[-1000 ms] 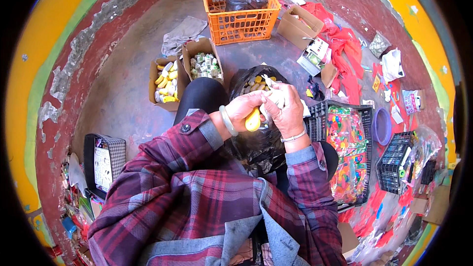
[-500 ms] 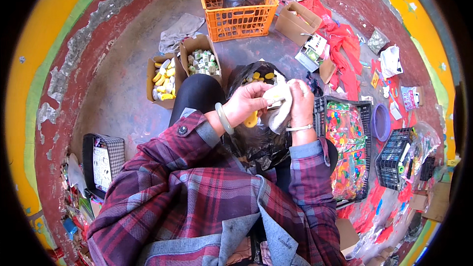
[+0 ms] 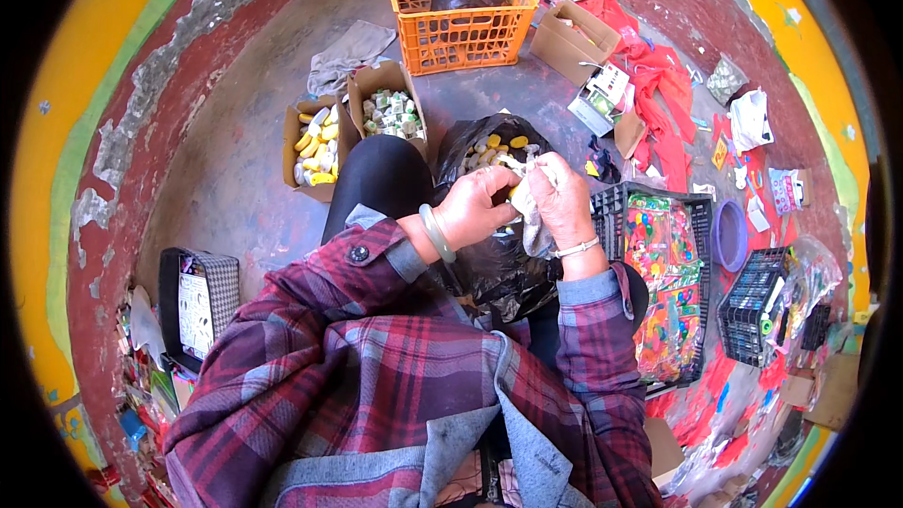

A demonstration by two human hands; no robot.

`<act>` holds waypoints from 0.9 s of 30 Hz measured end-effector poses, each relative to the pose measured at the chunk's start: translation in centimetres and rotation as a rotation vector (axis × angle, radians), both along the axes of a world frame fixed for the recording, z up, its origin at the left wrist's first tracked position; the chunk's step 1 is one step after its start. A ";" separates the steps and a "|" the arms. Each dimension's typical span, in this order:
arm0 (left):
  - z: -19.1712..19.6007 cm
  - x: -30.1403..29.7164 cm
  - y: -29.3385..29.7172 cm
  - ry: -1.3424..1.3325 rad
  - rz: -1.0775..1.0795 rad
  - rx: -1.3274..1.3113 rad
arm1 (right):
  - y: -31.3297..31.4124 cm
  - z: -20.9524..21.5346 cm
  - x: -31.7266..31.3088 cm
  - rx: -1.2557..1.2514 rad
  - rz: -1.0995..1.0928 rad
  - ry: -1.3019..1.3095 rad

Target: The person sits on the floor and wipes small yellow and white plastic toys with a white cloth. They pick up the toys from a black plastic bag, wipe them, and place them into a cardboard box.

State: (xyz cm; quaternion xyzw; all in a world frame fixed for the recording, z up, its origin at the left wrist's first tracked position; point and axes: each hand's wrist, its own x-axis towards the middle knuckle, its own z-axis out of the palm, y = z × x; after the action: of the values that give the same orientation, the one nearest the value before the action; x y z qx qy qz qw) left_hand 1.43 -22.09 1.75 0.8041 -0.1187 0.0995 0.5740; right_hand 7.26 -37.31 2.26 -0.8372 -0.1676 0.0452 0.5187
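My left hand (image 3: 478,207) and my right hand (image 3: 561,199) meet above a black plastic bag (image 3: 499,268) that lies open between my knees. Between them is a small yellow piece (image 3: 516,193), and a grey-white cloth (image 3: 536,230) hangs from my right hand. My left hand's fingers pinch the yellow piece. More small yellow and white pieces (image 3: 497,147) lie in the bag's mouth beyond my hands. A pale bangle sits on my left wrist and a thin bracelet on my right.
Two cardboard boxes, one with yellow pieces (image 3: 314,146) and one with pale pieces (image 3: 388,113), stand ahead on the left. An orange crate (image 3: 461,33) is behind them. A black crate of colourful bits (image 3: 664,292) sits at my right; a chequered bag (image 3: 196,306) at my left.
My hands have shifted slightly and drawn closer together over the bag. The cloth now hangs lower from my right hand and covers more of the yellow piece.
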 end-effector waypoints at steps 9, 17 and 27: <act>2.7 -0.4 2.5 0.326 -0.112 -0.624 | -1.5 -3.4 2.5 0.467 -0.170 0.250; 0.2 -1.9 18.7 0.173 0.559 -1.155 | -1.7 -2.6 1.9 0.501 -0.197 0.391; -17.1 -5.3 28.0 0.442 1.143 -1.387 | -0.1 -2.2 1.5 0.385 -0.117 0.379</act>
State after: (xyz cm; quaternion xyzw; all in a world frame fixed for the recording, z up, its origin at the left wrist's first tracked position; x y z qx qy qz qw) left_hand -3.85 5.86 -15.34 0.2176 0.4943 0.2608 0.8002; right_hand 8.79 -37.37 0.06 -0.7082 -0.0244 0.1382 0.6919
